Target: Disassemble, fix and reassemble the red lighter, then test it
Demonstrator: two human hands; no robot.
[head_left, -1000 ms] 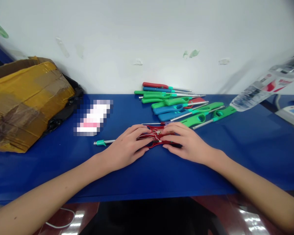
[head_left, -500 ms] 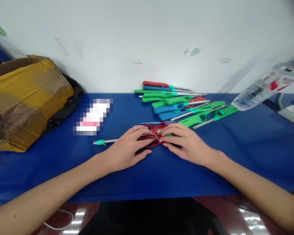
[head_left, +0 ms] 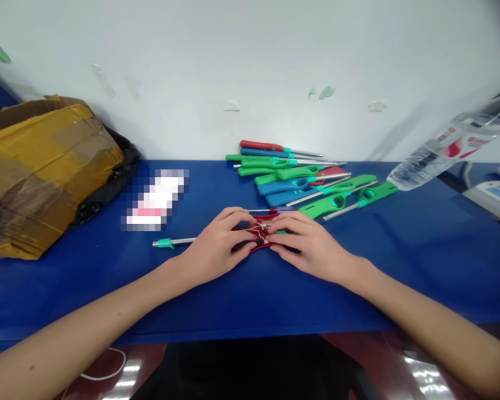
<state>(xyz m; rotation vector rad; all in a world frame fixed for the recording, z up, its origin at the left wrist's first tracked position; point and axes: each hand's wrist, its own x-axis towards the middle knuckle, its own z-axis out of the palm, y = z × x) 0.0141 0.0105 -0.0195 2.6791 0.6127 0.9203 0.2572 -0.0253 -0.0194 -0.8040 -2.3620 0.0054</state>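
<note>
Presently, your left fingers (head_left: 241,236) and right fingers (head_left: 288,240) grasp the open red casing (head_left: 261,245), probably arranging its wires (head_left: 260,233), and gentle seating seems needed next.

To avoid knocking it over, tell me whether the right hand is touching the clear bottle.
Apart: the head view shows blue tabletop between the right hand and the clear bottle.

red plastic casing (head_left: 260,248) lying open side up on the blue table (head_left: 250,303) — thin pale wires (head_left: 260,233) exposed inside
</note>
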